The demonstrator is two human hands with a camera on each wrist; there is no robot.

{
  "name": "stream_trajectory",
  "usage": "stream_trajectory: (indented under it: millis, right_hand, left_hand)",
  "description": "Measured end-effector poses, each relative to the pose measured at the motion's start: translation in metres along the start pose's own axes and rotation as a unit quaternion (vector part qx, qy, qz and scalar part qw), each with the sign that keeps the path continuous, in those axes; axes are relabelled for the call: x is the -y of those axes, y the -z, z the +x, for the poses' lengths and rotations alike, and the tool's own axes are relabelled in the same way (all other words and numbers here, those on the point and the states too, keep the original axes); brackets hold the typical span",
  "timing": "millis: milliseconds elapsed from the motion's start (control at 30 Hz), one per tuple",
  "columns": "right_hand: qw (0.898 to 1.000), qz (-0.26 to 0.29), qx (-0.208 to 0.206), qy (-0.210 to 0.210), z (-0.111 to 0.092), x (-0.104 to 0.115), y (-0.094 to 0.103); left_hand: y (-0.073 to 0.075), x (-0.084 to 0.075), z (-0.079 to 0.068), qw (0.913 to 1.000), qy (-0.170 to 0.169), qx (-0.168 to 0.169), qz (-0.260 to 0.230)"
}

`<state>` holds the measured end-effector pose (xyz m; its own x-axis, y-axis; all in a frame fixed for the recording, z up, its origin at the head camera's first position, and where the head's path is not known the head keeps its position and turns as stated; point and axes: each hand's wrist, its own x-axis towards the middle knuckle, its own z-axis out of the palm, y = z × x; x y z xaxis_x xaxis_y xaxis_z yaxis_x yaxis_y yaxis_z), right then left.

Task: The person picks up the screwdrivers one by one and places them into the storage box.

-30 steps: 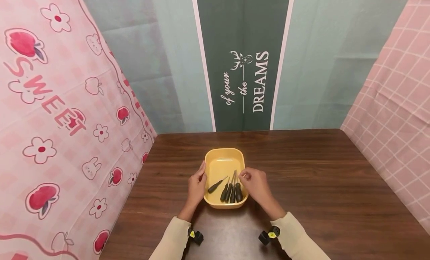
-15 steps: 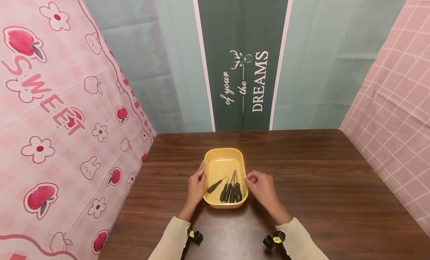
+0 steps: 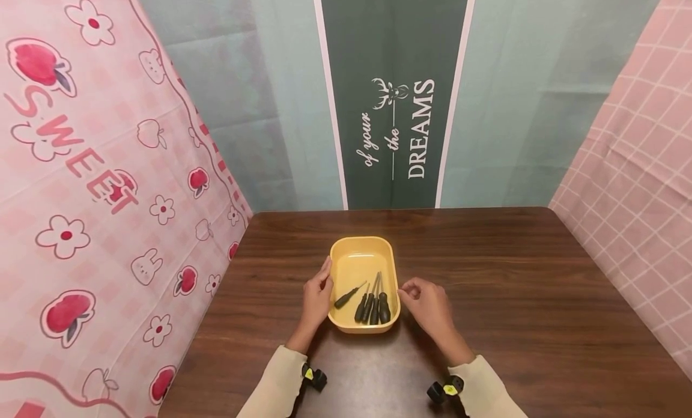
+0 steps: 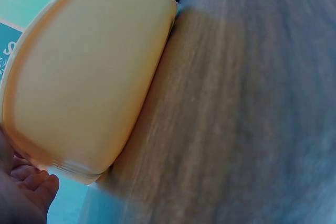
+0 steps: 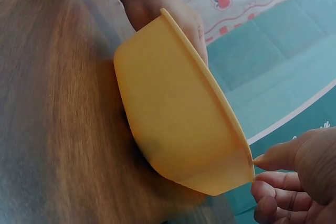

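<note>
A yellow plastic tray [image 3: 363, 241] sits on the table in the head view. Inside it, several black-handled screwdrivers [image 3: 374, 308] lie side by side at the lower right, shafts pointing away. One more screwdriver [image 3: 346, 298] lies slanted on the left. My left hand [image 3: 316, 296] holds the tray's left side, thumb at the rim and fingers along the outer wall. On the opposite side, my right hand [image 3: 429, 304] has its thumb and forefinger at the right rim, pinching it, with the other fingers curled. The right wrist view shows these fingertips [image 5: 262, 162] at the tray's corner.
The dark wood table [image 3: 513, 274] extends around the tray to both sides. Behind it hangs a green and teal printed cloth [image 3: 389, 57]. Patterned pink cloths border the left [image 3: 103, 226] and right [image 3: 632, 166]. Black wrist cameras [image 3: 316, 379] are strapped over the sleeves.
My right hand has moved out from over the screwdrivers to the tray's right rim. The left hand stays at the left side. The screwdrivers lie as before.
</note>
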<state>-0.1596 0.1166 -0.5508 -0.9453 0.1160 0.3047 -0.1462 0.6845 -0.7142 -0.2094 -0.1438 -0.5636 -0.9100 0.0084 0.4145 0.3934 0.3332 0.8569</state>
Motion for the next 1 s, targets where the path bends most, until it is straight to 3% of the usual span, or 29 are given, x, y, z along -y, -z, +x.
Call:
stream_trajectory:
  millis: [100,200,333,600,1000]
  right_hand:
    - [1.0,-0.012,0.004,-0.006,-0.002,-0.004,0.0]
    - [1.0,-0.025,0.008,-0.007,-0.005,-0.008,-0.001]
    - [0.999,-0.039,0.024,-0.022,-0.009,-0.011,-0.001]
    - [0.996,-0.06,0.046,-0.042,-0.013,-0.018,-0.002]
    - [0.989,-0.078,0.109,-0.065,-0.021,-0.023,-0.003]
  left_hand:
    - [-0.003,0.018,0.002,1.0,0.009,-0.002,0.0]
    - [-0.004,0.017,0.002,0.9999,0.011,-0.005,-0.001]
    - [-0.005,0.011,0.001,1.0,0.006,-0.003,-0.001]
    - [0.003,-0.024,-0.003,0.9999,-0.002,0.011,-0.001]
    - [0.003,-0.021,-0.003,0.9998,-0.002,0.006,-0.017]
